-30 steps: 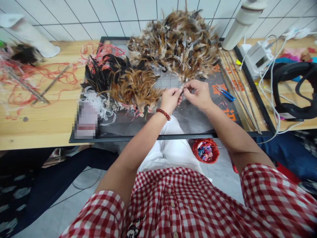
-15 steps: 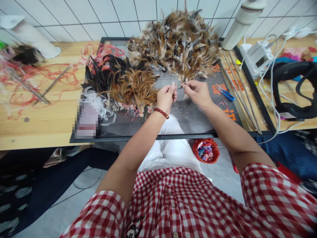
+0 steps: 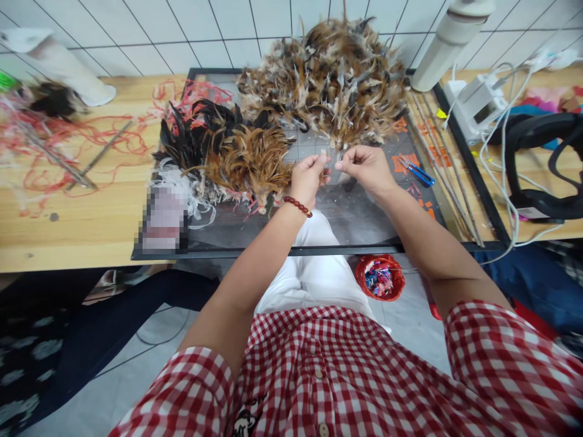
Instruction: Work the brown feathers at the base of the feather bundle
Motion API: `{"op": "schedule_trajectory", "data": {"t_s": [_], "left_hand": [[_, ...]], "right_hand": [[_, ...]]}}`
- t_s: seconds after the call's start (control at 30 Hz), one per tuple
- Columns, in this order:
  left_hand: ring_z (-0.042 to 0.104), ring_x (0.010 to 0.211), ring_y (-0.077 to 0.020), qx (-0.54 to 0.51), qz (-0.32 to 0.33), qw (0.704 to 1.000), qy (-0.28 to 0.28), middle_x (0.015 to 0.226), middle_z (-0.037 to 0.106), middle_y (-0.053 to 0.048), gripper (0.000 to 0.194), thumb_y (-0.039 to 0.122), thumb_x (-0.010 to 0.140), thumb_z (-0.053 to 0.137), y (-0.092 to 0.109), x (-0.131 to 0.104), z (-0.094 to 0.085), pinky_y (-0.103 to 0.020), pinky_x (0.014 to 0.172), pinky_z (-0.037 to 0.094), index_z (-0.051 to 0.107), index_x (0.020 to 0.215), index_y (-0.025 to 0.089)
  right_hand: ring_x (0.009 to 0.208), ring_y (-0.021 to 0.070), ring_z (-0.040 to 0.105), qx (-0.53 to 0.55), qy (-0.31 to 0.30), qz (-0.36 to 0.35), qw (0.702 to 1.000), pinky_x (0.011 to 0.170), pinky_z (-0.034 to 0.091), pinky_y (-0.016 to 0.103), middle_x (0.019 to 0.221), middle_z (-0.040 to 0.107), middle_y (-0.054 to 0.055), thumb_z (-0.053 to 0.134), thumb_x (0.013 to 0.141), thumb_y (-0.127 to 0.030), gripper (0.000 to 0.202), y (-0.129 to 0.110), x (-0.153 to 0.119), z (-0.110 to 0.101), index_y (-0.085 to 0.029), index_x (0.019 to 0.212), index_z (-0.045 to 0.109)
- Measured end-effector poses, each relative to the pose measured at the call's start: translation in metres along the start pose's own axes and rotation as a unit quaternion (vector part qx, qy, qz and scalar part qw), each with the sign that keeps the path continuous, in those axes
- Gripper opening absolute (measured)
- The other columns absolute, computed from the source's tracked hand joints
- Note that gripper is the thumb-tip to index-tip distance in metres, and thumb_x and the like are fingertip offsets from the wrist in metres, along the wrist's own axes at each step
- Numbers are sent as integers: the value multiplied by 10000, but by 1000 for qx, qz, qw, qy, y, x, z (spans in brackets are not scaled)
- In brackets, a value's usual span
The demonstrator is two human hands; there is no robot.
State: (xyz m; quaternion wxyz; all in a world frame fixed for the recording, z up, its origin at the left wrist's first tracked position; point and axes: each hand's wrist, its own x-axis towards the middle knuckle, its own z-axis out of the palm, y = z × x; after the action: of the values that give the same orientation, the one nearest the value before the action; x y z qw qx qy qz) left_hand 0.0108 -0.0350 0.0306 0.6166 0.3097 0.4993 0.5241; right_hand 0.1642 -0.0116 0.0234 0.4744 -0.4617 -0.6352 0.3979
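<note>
The wooden worktop runs wide under everything, and on it lies a dark cutting mat with a black frame. At the far side of the mat sits a big heap of brown and grey feathers, and to its left a smaller bundle of black and rust feathers already bound together. Red thread sprawls over the worktop at the left, and a row of thin sticks lies along the right edge of the mat with small blue snips just beside them.

Over the middle of the mat the left hand and right hand come close together, each grip pinched shut on the ends of one small pale feather held between them, just near of the big heap (its outline is too slight to read well).

From where I stand, the risks look small ones. The feather is light, so a slack pinch or a breath of air could let it drift down into the heap, where it would be hard to pick out again. Pulling the two pinches apart too hard might snap the quill or strip the barbs. A forearm swinging left could also drag across the bound bundle and ruffle it.
</note>
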Motion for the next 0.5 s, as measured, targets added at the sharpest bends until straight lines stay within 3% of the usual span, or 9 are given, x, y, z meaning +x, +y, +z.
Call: {"op": "schedule_trajectory", "data": {"t_s": [0.17,0.3,0.4,0.5], "left_hand": [[709,809,-81,17,50,998,-24,789,735,13,179,301,868,791,-1,1,1,-172,753,528,704,776,176],[727,913,-106,20,80,995,-52,782,751,4,173,325,863,800,-2,2,1,-206,849,552,735,792,181],[713,830,-99,12,65,997,-43,744,731,4,171,325,856,812,0,0,0,-198,776,541,745,802,177],[634,654,-63,15,36,998,-43,668,674,20,175,315,855,817,3,-2,-1,-170,617,472,737,798,170]], "right_hand": [[544,96,387,-41,-81,2,996,537,332,271,540,482,-41,830,699,-713,573,-2,-5,2,-199,594,601],[543,91,400,-26,-44,4,999,541,343,268,538,489,-40,854,691,-680,573,-4,-6,4,-197,564,572],[535,89,423,7,-19,20,1000,543,351,263,542,544,-33,881,668,-645,524,-5,-6,5,-188,601,635],[523,80,423,37,-34,28,998,538,343,259,535,558,-31,904,641,-621,512,-7,-6,6,-177,599,653]]}}
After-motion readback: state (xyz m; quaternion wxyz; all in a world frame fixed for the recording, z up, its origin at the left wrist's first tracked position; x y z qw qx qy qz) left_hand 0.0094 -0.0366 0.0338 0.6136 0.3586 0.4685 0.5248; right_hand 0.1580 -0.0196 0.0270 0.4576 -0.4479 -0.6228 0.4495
